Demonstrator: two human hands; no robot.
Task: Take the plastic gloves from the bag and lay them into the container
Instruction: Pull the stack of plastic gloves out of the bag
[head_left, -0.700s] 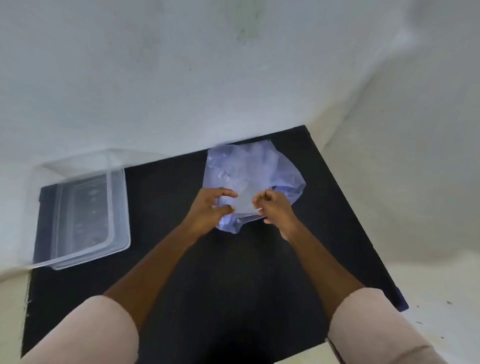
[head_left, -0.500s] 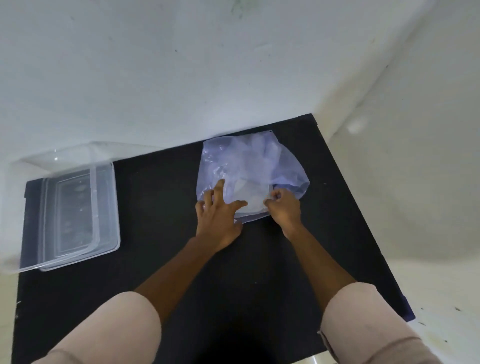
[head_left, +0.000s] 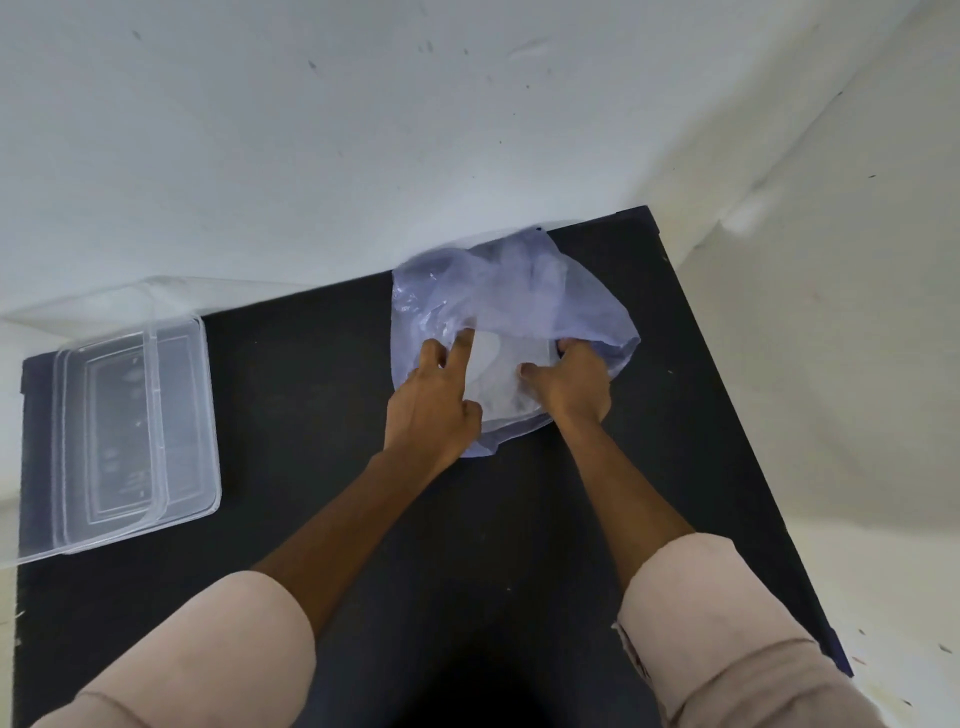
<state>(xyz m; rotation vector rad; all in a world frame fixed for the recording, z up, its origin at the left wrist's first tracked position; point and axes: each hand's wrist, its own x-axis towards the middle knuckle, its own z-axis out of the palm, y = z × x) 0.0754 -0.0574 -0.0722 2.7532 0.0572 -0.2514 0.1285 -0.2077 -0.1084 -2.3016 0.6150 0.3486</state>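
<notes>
A crumpled, translucent bluish plastic bag (head_left: 519, 296) lies on the black table (head_left: 322, 467) near the back wall. Pale, clear plastic gloves (head_left: 493, 364) show at its mouth between my hands. My left hand (head_left: 436, 400) rests on the bag's left side, index and middle fingers stretched forward onto the plastic. My right hand (head_left: 571, 384) grips the bag's right edge, fingers curled into the opening. The clear rectangular container (head_left: 176, 499) stands at the table's left edge, well away from both hands.
A clear lid (head_left: 104, 301) leans behind the container against the white wall. The wall runs along the table's back edge. The table's right edge drops off to a pale floor (head_left: 831, 415).
My left hand's fingers have slid further forward over the bag's mouth. My right hand still holds the bag's right edge. The view has shifted slightly.
</notes>
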